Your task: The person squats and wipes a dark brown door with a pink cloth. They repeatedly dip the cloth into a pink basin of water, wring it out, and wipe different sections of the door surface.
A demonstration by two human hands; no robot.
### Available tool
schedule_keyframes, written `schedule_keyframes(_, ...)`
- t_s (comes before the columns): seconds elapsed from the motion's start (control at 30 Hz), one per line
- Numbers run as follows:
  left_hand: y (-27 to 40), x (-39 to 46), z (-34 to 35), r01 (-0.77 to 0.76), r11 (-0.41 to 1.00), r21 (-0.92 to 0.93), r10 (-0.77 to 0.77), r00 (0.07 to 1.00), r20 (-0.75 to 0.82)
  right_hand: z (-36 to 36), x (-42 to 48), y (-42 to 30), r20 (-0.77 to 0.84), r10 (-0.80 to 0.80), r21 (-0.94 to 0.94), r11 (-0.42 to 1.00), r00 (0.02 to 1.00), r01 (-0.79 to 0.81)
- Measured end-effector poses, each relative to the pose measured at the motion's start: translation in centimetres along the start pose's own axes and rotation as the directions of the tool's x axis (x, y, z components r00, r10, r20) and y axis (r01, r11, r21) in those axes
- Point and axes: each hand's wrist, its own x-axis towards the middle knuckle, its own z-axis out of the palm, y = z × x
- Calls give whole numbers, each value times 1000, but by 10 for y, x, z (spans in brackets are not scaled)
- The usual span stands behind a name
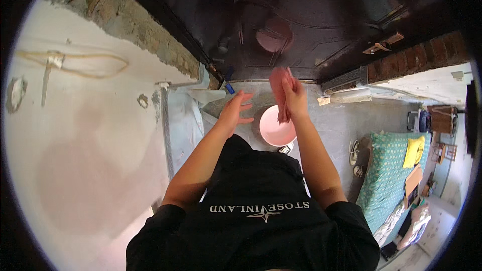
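A damp-looking reddish-pink cloth (279,90) hangs bunched from my right hand (296,96), slightly blurred. Below the cloth a pink plastic basin (273,128) stands on the grey floor, partly covered by the cloth and my right hand. To the left of it my left hand (236,112) is held in the air with its fingers apart and nothing in them. Beyond both hands rises a dark, glossy door (211,11), whose surface reflects the basin.
The door has a handle (382,43) at the right. A blue object (229,89) lies by the door's left foot. At right stands a bed with a green patterned cover (388,169), shoes (354,152) beside it. A white plastered wall (90,139) borders the left.
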Motion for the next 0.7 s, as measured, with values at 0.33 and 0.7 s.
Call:
schedule_keyframes(0.33, 74, 49, -134, 58, 982, 178, -65, 997, 32, 163, 48, -211, -283, -429, -172, 903, 858, 394)
schedule_keyframes(0.7, 99, 59, -161, 113, 985, 132, -112, 994, -9, 241, 91, -146, -449, -326, -119, 945, 832, 306)
